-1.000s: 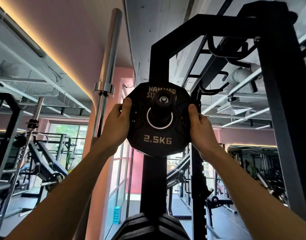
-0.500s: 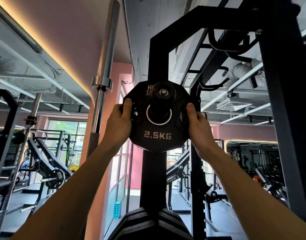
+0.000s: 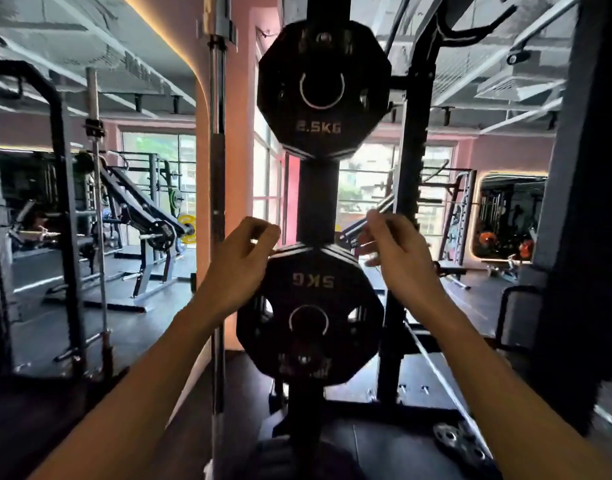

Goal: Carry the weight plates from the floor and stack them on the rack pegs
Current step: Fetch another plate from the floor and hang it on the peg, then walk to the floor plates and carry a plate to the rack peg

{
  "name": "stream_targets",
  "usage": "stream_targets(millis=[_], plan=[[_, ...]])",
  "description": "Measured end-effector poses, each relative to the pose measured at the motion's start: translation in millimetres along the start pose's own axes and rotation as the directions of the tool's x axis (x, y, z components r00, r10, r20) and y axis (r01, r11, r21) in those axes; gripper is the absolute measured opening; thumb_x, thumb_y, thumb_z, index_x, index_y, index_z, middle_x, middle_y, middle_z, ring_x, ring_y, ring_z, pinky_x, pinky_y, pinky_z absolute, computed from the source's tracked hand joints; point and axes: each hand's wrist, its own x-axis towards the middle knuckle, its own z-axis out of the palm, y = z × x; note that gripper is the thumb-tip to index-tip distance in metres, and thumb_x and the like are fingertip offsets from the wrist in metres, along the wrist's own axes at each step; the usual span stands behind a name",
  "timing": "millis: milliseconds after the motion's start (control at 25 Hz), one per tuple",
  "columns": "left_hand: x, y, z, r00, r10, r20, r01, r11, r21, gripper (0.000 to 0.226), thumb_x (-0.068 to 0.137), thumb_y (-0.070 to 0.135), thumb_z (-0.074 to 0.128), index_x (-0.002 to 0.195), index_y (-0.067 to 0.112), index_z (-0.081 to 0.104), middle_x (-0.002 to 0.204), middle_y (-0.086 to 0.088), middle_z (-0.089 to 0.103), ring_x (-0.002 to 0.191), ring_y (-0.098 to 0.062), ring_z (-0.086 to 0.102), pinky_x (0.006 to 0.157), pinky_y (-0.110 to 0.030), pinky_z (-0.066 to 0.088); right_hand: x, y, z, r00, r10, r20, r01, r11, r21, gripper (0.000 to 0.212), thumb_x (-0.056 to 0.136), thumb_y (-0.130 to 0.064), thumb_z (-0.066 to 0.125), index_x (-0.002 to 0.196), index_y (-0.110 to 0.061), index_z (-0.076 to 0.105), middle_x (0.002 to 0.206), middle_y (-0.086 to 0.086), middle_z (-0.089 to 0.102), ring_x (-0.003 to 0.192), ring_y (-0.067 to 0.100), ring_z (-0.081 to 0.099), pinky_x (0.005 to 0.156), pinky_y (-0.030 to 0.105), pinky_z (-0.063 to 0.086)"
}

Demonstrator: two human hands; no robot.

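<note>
A 2.5 kg weight plate [image 3: 323, 88] is hanging flat-faced toward the camera on an upper peg of the black rack upright [image 3: 317, 199], its lettering blurring with motion and its top edge nearly running off the frame. Below it a 5 kg plate [image 3: 309, 315] is sitting on a lower peg, its label reading upside down (the stack behind it is hard to make out). The left hand [image 3: 240, 268] and right hand [image 3: 399, 256] are hovering beside that plate's top edge, fingers loosely curled, gripping nothing. A steel barbell [image 3: 217, 188] is standing upright at left.
</note>
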Motion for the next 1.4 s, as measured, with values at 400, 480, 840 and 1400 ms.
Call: stream_targets(millis=[400, 480, 840, 1400], plan=[[-225.2, -68.1, -2.6, 0.934, -0.336, 0.125, 0.330, 0.942, 0.064, 0.016, 0.098, 0.027, 0.052, 0.102, 0.016, 0.063, 0.095, 0.003, 0.066, 0.089, -0.008, 0.060, 0.077, -0.021, 0.044, -226.5, 91.3, -15.0, 0.902, 0.425, 0.075, -0.418, 0.904, -0.094, 0.031, 0.098, -0.045, 0.050, 0.092, -0.017, 0.062, 0.086, -0.002, 0.069, 0.077, 0.010, 0.066, 0.076, 0.032, 0.050], [-265.7, -80.7, -6.7, 0.907, -0.392, 0.151, 0.382, 0.920, 0.094, 0.013, 0.099, 0.027, 0.051, 0.100, 0.020, 0.062, 0.092, 0.013, 0.064, 0.082, 0.006, 0.056, 0.072, -0.009, 0.040, -272.6, 101.9, -15.8, 0.864, 0.499, 0.058, -0.488, 0.861, -0.140, 0.029, 0.099, -0.048, 0.048, 0.089, -0.024, 0.061, 0.087, -0.003, 0.069, 0.080, 0.011, 0.066, 0.076, 0.031, 0.050], [-451.9, -159.5, -61.0, 0.583, -0.717, 0.383, 0.623, 0.697, 0.356, 0.019, 0.101, 0.032, 0.046, 0.105, 0.018, 0.058, 0.092, 0.004, 0.060, 0.084, -0.009, 0.055, 0.068, -0.025, 0.039, -486.9, 114.1, 14.5, 0.580, 0.814, -0.029, -0.790, 0.553, -0.264, 0.033, 0.101, -0.045, 0.044, 0.087, -0.018, 0.058, 0.082, -0.003, 0.061, 0.074, 0.008, 0.060, 0.068, 0.025, 0.046], [-681.2, -188.7, -129.0, -0.242, -0.747, 0.619, 0.163, 0.598, 0.785, 0.038, 0.101, 0.034, 0.044, 0.125, 0.006, 0.053, 0.123, -0.012, 0.059, 0.108, -0.025, 0.056, 0.084, -0.031, 0.040, -806.7, 26.7, -23.9, -0.287, 0.936, -0.204, -0.916, -0.331, -0.226, 0.032, 0.100, -0.042, 0.046, 0.091, -0.014, 0.059, 0.089, 0.007, 0.066, 0.074, 0.020, 0.062, 0.056, 0.029, 0.044]])
